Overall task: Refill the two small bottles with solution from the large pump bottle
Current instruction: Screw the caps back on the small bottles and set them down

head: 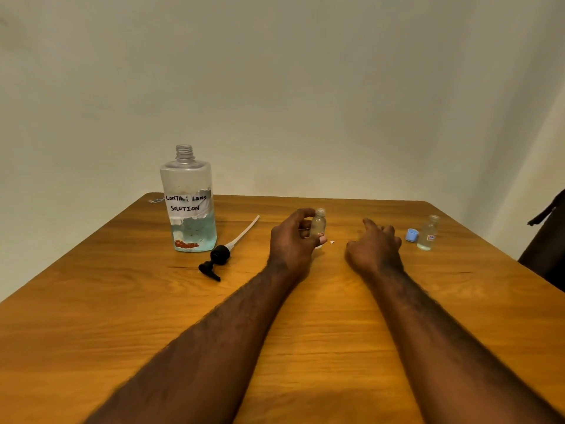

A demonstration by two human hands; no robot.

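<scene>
Wooden counter (305, 316): carries everything; both forearms reach across it.
Left hand (290, 243): fingers (305, 213) and thumb curled round an uncapped small bottle (319, 223), upright, its base hidden behind the thumb.
Right hand (374, 246): fingers (388, 231) loosely curled, pinching nothing, just right of the small bottle.
Second small bottle (428, 233): uncapped, upright, well right of the right-hand fingers, a blue cap (412, 235) just beside it on the fingers' side.
Large bottle (189, 206): open-necked, blue liquid low inside, well left of the left-hand fingers.
Pump head (220, 257): black, lying flat on the counter, left of the left-hand fingers, its white tube pointing away.
</scene>
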